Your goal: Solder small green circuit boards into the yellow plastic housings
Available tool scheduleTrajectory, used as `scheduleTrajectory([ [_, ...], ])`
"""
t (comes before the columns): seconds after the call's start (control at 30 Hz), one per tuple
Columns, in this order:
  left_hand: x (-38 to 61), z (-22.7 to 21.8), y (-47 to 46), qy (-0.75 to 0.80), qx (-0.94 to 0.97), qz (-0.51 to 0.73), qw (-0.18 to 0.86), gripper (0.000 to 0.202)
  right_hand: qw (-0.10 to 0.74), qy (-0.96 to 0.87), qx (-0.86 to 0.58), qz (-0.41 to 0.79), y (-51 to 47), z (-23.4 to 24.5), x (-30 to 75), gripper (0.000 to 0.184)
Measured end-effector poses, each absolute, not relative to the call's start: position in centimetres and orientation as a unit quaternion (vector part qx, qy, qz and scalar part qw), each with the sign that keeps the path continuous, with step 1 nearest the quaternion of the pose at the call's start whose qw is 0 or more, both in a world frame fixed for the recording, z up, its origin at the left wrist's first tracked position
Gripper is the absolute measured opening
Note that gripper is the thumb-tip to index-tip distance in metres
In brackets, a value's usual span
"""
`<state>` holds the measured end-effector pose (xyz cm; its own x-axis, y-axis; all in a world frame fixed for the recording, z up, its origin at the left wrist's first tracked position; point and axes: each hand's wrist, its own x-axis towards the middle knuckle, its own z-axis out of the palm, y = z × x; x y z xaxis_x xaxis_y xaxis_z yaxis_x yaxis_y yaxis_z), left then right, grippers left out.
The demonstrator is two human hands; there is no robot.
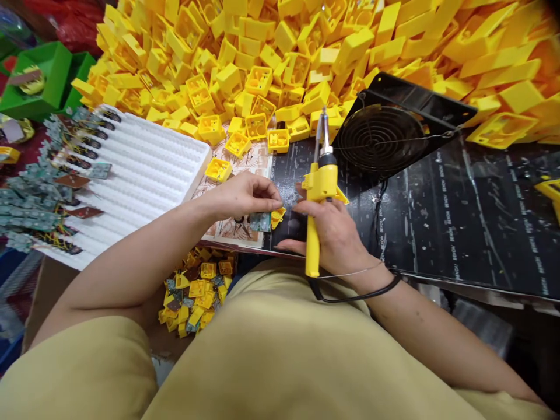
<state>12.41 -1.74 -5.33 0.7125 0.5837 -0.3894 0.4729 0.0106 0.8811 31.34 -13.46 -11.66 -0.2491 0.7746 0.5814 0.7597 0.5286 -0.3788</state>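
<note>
My left hand (249, 195) is over the table's front edge, its thumb and index fingertip pinched together. Anything between those fingertips is too small to make out. Just beneath them is a small green circuit board (261, 221), beside a small yellow plastic housing (277, 217) partly hidden by the fingers. My right hand (335, 233) holds a yellow soldering gun (321, 182) upright, its metal tip pointing away from me. The thumb of that hand sticks out toward the left. A black cord and a thin strand of solder wire (350, 274) run by the right wrist.
A big heap of yellow housings (245, 46) covers the back. A black fan (380, 134) stands right of the soldering gun. At left, a white foam tray (149, 157) bears wired circuit boards (30, 204). Below the edge is a box of yellow housings (196, 297). Green bins (39, 76) stand far left.
</note>
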Motion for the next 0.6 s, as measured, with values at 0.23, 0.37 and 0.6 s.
scheduleTrajectory([
  [0.23, 10.1, -6.0, -2.0, 0.423, 0.708, 0.077, 0.561, 0.011, 0.393, -0.797, -0.457, 0.031, -12.1, -13.2, 28.8, 0.039],
  [0.37, 11.0, -5.8, -3.3, 0.397, 0.796, 0.028, 0.455, 0.007, 0.372, -0.819, -0.433, 0.058, -12.7, -12.5, 31.5, 0.041],
  [0.6, 13.5, -6.1, -4.6, 0.391, 0.876, 0.004, 0.284, 0.011, 0.393, -0.812, -0.431, 0.008, -15.0, -8.9, 34.9, 0.032],
])
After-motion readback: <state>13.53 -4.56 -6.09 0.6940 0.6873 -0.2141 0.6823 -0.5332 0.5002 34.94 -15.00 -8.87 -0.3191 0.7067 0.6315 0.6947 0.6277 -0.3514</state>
